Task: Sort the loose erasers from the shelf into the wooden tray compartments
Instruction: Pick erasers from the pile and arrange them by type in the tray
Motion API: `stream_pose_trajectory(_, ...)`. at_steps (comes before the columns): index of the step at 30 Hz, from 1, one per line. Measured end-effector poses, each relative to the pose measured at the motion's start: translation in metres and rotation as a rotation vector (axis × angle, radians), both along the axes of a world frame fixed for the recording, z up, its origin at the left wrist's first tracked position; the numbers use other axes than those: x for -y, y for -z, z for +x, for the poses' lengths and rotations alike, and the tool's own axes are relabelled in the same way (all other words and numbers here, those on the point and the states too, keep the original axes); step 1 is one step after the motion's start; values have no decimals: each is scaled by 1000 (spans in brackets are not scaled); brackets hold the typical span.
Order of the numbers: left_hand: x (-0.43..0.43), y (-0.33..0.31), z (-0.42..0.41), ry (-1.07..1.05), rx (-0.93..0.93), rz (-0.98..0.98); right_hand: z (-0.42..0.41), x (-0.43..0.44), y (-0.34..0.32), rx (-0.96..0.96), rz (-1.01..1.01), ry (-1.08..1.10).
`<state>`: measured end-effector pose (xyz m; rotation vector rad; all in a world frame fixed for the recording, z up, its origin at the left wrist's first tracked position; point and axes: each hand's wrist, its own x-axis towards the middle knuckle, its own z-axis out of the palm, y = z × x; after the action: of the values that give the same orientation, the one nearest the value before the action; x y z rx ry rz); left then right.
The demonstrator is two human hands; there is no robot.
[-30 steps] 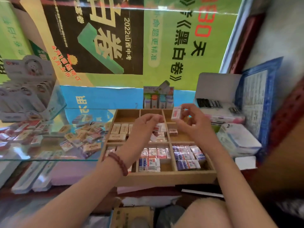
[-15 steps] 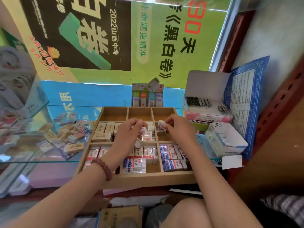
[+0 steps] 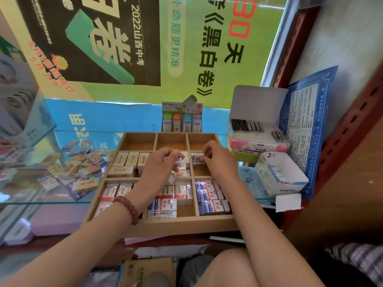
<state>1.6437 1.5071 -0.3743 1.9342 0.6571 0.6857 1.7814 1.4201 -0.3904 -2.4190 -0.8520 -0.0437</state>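
Head view, the sole view. The left hand [image 3: 160, 165] is hovering over the middle compartment of the tray [image 3: 165, 224]. Its grip is narrow, pinching a white eraser [image 3: 178, 160] at the fingertips. In my judgement it is keeping the piece lifted so the label can be matched against the stacks below.

The right hand [image 3: 218, 160] is reaching into the middle-right compartment, its grip pinching a small eraser [image 3: 198, 158] near that compartment's far wall. This is likely to square it against the wood so later pieces pack in rows. I cannot tell whether it is touching the floor.

Near and middle compartments are holding like-labelled pieces side by side, while the far row [image 3: 171, 142] is showing bare wood. The loose erasers [image 3: 76, 170] are lying heaped on the glass shelf [image 3: 31, 200], left of the tray and apart from both hands.

Judgement: sorting is under way — much of the pile is not yet moved.
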Motion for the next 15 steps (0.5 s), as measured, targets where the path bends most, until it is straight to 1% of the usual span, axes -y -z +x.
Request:
stream_pose_trajectory(4, -1, 0, 1, -3, -17, 9, -1, 0, 0, 10, 27, 11)
stream_pose_trajectory(11, -1, 0, 0, -6, -35, 19, 1, 1, -1, -76, 96, 19)
stream_pose_trajectory(15, -2, 1, 0, -3, -33, 16, 1, 2, 1, -60, 130, 37)
